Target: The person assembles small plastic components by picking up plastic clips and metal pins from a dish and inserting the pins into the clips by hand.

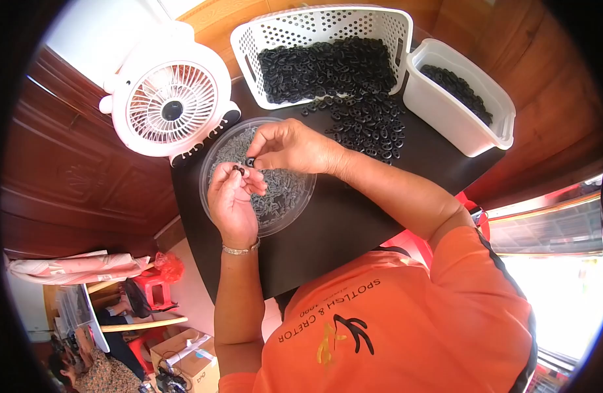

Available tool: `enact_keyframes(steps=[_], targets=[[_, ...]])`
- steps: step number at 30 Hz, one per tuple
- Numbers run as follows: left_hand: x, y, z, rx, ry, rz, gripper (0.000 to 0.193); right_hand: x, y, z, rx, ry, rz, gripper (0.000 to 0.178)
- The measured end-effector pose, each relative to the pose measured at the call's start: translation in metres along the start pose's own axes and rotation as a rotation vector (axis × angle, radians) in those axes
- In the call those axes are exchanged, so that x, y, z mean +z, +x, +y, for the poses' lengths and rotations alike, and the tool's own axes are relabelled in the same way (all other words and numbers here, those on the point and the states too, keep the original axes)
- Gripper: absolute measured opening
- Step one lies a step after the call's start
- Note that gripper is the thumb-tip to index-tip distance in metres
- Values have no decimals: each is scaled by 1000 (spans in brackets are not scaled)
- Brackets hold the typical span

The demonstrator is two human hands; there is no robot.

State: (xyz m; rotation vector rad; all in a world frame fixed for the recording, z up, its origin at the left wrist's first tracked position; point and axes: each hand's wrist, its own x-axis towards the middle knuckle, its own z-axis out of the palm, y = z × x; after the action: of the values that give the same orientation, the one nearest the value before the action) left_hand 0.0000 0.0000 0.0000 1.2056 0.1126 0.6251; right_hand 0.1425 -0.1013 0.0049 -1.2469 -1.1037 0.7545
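Observation:
Over a round clear plastic bowl [308, 203], full of small grey pieces [278, 196], my two hands meet. My right hand [295, 147] comes in from the right, with thumb and forefinger pinched on a small black ring-like part [250, 162]. A small dark piece [238, 170] sits between the fingertips of my left hand [233, 200], whose palm faces up. The two held pieces are close together; whether they touch is too small to tell. Many loose black parts with holes [373, 124] lie on the dark table beyond my right forearm.
A white perforated basket [242, 49] at the back holds a heap of black parts. Right of it stands a white bin [446, 118] with more. A pink-and-white fan [173, 108] is at the left. Another person [105, 370] sits at lower left, near a cardboard box [196, 367].

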Motion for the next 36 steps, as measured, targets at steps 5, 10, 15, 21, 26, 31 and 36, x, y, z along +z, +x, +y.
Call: enact_keyframes(steps=[5,10,15,21,26,31,36], targets=[[1,-1,2,-13,43,-2,17,-1,-3,-4,62,58,-35,20],[0,0,2,-19,155,77,16,-2,1,0,112,177,-27,19],[-1,0,-6,-103,310,145,12,-3,1,-2,176,300,21,18],[1,0,-6,-108,332,172,12,-3,1,-2,129,241,19,18],[0,0,-7,-103,332,171,12,-2,0,-4,111,162,24,18],[1,0,-5,-121,331,182,12,-2,0,-5,122,167,37,19],[1,0,-6,-127,332,175,12,-2,-1,-7,115,150,28,19]])
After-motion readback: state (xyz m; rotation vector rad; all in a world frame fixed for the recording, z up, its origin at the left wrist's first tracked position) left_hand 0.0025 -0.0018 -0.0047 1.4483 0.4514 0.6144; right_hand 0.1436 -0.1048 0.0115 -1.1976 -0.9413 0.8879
